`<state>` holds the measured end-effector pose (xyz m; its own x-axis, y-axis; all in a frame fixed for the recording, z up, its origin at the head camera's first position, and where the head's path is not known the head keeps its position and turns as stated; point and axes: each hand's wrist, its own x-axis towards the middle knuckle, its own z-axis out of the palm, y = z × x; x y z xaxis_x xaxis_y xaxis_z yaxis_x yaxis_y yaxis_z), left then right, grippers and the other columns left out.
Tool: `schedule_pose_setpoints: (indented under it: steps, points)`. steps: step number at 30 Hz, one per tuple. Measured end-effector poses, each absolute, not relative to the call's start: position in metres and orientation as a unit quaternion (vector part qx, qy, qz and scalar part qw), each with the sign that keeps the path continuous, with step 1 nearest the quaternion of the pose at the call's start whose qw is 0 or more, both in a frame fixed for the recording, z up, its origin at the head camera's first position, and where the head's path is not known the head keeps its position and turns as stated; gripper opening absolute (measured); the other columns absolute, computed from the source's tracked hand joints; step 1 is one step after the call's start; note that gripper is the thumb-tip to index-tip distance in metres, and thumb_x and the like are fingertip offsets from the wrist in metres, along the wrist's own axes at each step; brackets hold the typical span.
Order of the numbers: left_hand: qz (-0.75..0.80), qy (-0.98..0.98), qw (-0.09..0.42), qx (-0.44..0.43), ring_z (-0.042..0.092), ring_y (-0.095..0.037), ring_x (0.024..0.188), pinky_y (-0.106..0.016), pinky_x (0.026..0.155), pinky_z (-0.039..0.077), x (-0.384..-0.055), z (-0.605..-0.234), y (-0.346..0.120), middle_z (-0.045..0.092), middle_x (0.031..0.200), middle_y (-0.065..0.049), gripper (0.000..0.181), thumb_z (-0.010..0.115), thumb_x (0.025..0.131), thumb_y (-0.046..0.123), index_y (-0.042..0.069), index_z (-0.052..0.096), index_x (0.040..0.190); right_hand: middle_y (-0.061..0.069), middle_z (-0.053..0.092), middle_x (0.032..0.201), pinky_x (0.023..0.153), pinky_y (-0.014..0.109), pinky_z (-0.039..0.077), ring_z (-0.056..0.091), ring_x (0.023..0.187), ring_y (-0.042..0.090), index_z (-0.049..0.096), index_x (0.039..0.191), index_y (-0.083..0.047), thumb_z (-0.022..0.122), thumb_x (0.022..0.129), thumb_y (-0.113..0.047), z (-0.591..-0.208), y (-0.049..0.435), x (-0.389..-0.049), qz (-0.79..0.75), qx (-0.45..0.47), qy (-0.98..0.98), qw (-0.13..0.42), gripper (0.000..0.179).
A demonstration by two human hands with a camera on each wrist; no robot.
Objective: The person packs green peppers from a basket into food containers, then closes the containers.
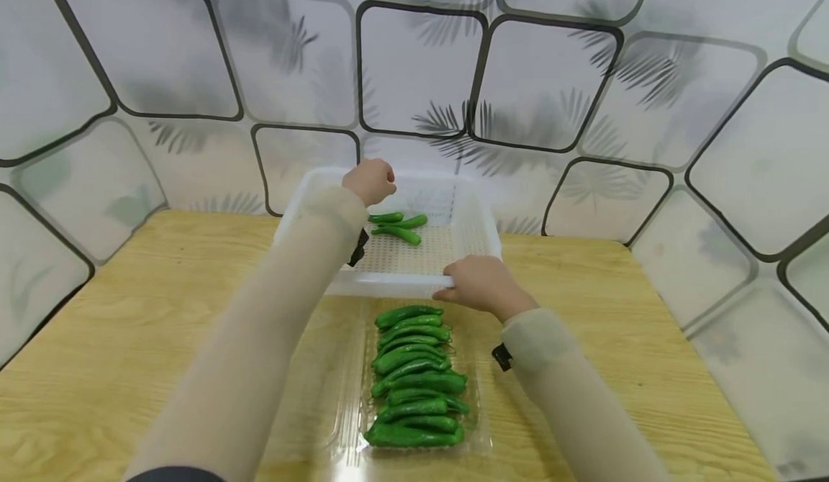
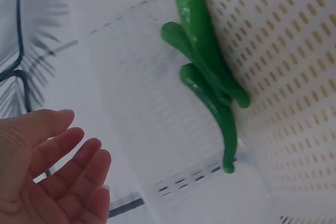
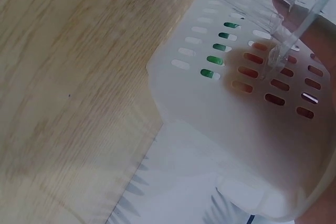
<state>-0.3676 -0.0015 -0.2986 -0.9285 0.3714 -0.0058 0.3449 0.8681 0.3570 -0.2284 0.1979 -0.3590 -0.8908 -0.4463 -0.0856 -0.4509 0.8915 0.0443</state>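
A white perforated plastic basket point(image 1: 476, 230) stands at the back of the table, with three green chili peppers point(image 1: 403, 234) inside; they also show in the left wrist view point(image 2: 202, 40). Over its far left part is my left hand point(image 1: 371, 181), fingers loosely bent and nothing in them, apart from the peppers. My right hand point(image 1: 482, 284) grips the basket's front rim near the right corner, thumb and fingers on either side of it. In front of the basket, a clear plastic container point(image 1: 481, 424) holds several green chili peppers point(image 1: 414, 381) lying crosswise in a column.
The wooden table point(image 1: 214, 266) extends to both sides of the basket. Its back edge meets a wall point(image 1: 421, 72) patterned with rounded shapes and leaves. Left of the peppers lies a flat clear plastic part point(image 1: 324, 388), apparently the container's lid.
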Motion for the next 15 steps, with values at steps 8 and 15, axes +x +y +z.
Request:
schedule_pose_setpoints:
  steps: [8,15]
  points:
    - [0.122,0.961,0.103,0.227,0.048,-0.029,0.118,-0.041,0.097,0.038,-0.380,-0.329,-0.001,0.052,0.131,-0.014,0.040,0.055,0.094,0.021,0.002,0.052,0.130,-0.006,0.055,0.063,0.050,0.034,0.044,0.052,0.055,0.012,0.056,0.069,-0.020,0.062,0.083,-0.053,-0.362,0.198,-0.228,0.030,-0.239,0.970,0.027,0.037]
    - [0.107,0.939,0.193,0.264,0.040,-0.029,0.127,-0.043,0.105,0.029,-0.381,-0.344,0.003,0.046,0.138,-0.013,0.047,0.055,0.093,0.017,0.005,0.046,0.137,-0.006,0.054,0.060,0.048,0.033,0.043,0.051,0.053,0.012,0.056,0.070,-0.020,0.062,0.083,-0.054,-0.363,0.199,-0.229,0.038,-0.235,0.971,0.022,0.037]
